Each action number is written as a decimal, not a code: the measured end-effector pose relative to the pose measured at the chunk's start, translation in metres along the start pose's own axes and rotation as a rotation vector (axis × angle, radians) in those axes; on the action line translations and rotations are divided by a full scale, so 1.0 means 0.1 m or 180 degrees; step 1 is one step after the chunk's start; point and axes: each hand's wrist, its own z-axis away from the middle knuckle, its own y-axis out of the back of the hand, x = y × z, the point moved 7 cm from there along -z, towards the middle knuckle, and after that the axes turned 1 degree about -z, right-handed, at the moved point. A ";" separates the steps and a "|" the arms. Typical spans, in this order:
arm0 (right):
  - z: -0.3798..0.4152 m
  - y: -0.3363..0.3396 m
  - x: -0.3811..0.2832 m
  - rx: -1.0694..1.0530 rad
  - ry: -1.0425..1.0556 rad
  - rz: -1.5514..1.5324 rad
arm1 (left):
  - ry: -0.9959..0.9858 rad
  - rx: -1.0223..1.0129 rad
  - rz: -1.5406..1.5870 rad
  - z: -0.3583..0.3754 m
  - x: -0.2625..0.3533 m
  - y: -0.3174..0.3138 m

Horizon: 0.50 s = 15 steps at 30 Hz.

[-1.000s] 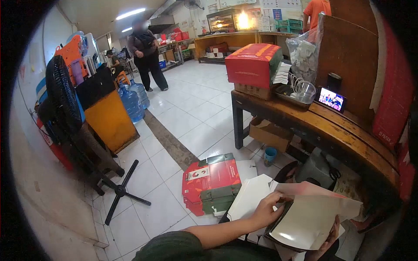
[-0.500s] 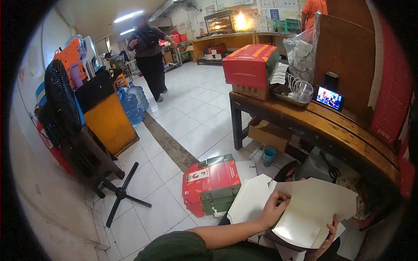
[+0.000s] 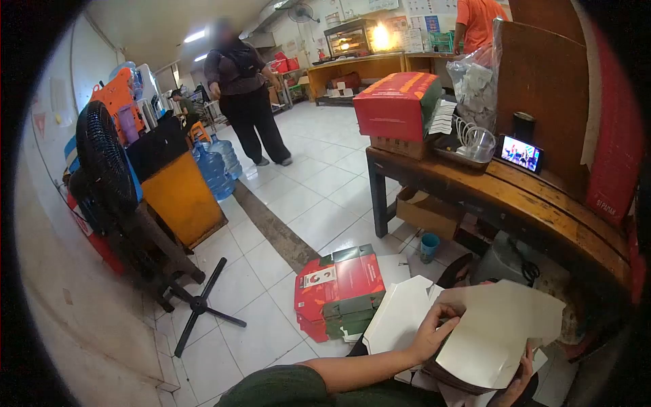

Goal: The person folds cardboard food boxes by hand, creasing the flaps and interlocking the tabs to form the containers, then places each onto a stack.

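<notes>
A partly folded cardboard box (image 3: 485, 342), white on the inside, rests over my lap at the lower right. My left hand (image 3: 435, 332) has its fingers curled around the box's left edge, beside a raised panel. On the other side, my right hand (image 3: 521, 380) grips the right wall from outside; most of its palm is hidden behind the card. Another white card sheet (image 3: 393, 319) lies just left of the box, partly under my left forearm. Flat red and green box blanks (image 3: 342, 288) are stacked on the floor further left.
A wooden bench (image 3: 542, 207) on the right bears a red box (image 3: 399, 105), a metal tray (image 3: 468, 154) and a lit phone (image 3: 521, 154). Below stands a blue cup (image 3: 428, 247). A fan (image 3: 105, 156) and water jugs (image 3: 213, 173) are leftward. A person (image 3: 244, 88) stands ahead.
The view has shifted slightly, so the scene sits a little further right. The person ahead has come nearer and lowered an arm. Both my hands keep their hold on the box.
</notes>
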 end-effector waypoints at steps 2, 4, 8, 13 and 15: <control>-0.15 -0.31 -0.78 0.0165 0.0342 0.0232 | 0.0001 -0.0013 0.0082 0.06 -0.01 0.06; -0.17 -0.34 -1.05 -0.0446 0.0523 0.1021 | -0.0120 -0.0002 -0.0024 0.09 -0.06 0.12; 0.03 -0.29 -0.95 -0.0973 -0.0010 0.1650 | 0.0125 0.0000 0.0094 0.20 -0.18 0.16; 0.19 -0.14 -0.69 -0.1057 -0.0280 0.1852 | 0.0429 -0.0221 0.0102 0.18 -0.34 0.20; 0.17 -0.18 -0.74 -0.1011 -0.0178 0.1779 | 0.0475 -0.0396 -0.0239 0.18 -0.35 0.22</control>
